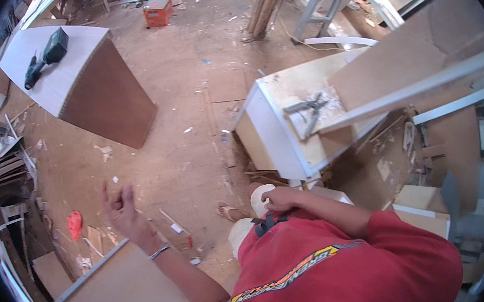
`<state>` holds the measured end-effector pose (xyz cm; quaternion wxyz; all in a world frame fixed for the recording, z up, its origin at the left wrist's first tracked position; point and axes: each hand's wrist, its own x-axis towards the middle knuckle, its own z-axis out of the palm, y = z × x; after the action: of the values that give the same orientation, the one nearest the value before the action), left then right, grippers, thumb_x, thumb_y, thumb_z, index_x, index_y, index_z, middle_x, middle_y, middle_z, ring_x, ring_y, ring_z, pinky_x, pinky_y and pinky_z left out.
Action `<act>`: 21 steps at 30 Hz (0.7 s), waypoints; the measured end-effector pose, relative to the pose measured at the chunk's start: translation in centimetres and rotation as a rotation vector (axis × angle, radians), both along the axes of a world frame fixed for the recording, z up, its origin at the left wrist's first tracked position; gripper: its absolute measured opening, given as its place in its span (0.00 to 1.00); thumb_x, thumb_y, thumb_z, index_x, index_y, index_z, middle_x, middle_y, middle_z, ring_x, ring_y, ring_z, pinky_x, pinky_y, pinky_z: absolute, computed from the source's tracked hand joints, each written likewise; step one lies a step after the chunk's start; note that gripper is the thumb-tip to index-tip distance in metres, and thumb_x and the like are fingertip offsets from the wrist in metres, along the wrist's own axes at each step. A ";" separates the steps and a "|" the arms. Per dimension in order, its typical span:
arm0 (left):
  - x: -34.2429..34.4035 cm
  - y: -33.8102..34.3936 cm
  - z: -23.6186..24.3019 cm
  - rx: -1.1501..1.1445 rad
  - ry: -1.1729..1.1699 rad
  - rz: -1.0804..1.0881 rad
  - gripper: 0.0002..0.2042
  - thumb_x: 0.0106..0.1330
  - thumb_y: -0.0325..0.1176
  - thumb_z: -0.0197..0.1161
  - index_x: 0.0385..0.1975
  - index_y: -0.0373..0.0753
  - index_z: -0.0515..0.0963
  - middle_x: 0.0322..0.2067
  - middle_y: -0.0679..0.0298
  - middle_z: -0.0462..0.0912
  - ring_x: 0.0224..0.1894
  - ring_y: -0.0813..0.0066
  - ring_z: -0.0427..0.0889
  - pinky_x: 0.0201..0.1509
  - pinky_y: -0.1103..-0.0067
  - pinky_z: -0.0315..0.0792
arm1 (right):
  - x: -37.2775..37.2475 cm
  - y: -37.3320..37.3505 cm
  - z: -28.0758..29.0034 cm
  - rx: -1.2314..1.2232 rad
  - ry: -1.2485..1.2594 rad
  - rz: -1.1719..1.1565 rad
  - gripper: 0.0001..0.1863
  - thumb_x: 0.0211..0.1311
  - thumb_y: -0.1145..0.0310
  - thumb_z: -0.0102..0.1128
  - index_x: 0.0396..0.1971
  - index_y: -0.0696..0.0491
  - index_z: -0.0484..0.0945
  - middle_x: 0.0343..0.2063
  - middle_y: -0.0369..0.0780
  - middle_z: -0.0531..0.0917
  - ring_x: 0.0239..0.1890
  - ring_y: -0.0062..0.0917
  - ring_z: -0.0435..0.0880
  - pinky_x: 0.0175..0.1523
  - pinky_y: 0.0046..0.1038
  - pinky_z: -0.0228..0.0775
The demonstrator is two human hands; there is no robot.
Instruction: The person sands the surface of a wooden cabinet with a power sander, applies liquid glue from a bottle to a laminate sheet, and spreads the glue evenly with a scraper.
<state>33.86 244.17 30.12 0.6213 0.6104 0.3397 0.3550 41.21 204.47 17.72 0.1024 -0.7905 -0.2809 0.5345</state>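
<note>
My left hand (124,215) is raised over the floor at the left, its fingers partly curled and apart, holding nothing that I can see. A thin band circles that wrist. My right hand (278,199) rests close in front of my body at the light shorts (241,234), below the hem of the red shirt. Its fingers are curled in; whether anything is between them is hidden. Nearest to it stands a white-edged wooden cabinet (285,140), with pliers (310,107) lying on top. A dark green cordless drill (46,57) lies on another cabinet (107,92) at the far left.
An orange box (158,11) stands on the floor at the back. A ladder (327,4) leans at the far right. A board (115,296) with a metal edge lies at lower left. Scraps, wood strips and a red cloth-like piece (75,225) litter the floor.
</note>
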 end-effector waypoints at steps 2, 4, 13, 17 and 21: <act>5.4 -0.1 1.1 -0.064 -0.068 -0.047 0.29 0.65 0.21 0.69 0.67 0.34 0.68 0.39 0.61 0.85 0.41 0.81 0.81 0.48 0.82 0.76 | 2.0 3.4 -0.3 0.100 -0.020 -0.036 0.23 0.67 0.55 0.57 0.57 0.51 0.77 0.43 0.50 0.87 0.47 0.47 0.85 0.55 0.44 0.75; 11.4 -0.5 2.4 -0.045 0.135 -0.248 0.29 0.64 0.21 0.70 0.66 0.34 0.69 0.40 0.60 0.86 0.41 0.81 0.81 0.48 0.83 0.75 | 4.5 6.0 1.2 0.136 -0.003 -0.147 0.23 0.68 0.55 0.57 0.58 0.51 0.76 0.42 0.49 0.87 0.46 0.45 0.86 0.54 0.43 0.76; 41.4 5.0 -1.7 -0.103 0.133 -0.734 0.28 0.61 0.20 0.71 0.64 0.34 0.72 0.35 0.68 0.81 0.39 0.83 0.79 0.47 0.84 0.76 | 29.3 18.4 3.2 0.229 0.006 -0.449 0.25 0.69 0.55 0.59 0.61 0.51 0.74 0.48 0.52 0.85 0.52 0.48 0.84 0.58 0.43 0.74; 55.7 12.6 -0.8 -0.101 0.218 -0.724 0.29 0.62 0.22 0.72 0.64 0.35 0.72 0.36 0.65 0.84 0.41 0.82 0.82 0.49 0.83 0.77 | 45.9 26.0 4.2 0.236 -0.122 -0.359 0.26 0.69 0.57 0.58 0.62 0.55 0.73 0.49 0.54 0.84 0.53 0.49 0.83 0.60 0.44 0.72; 66.6 22.1 3.3 -0.065 0.185 -0.623 0.28 0.62 0.23 0.72 0.64 0.35 0.73 0.37 0.62 0.86 0.43 0.80 0.83 0.51 0.81 0.78 | 64.8 35.3 10.7 0.328 -0.197 -0.355 0.25 0.69 0.58 0.59 0.60 0.58 0.74 0.46 0.54 0.85 0.50 0.46 0.85 0.56 0.41 0.75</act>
<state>100.50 266.29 33.40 0.6857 0.6945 0.2027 0.0798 106.00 239.81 28.42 0.2935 -0.8484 -0.2294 0.3760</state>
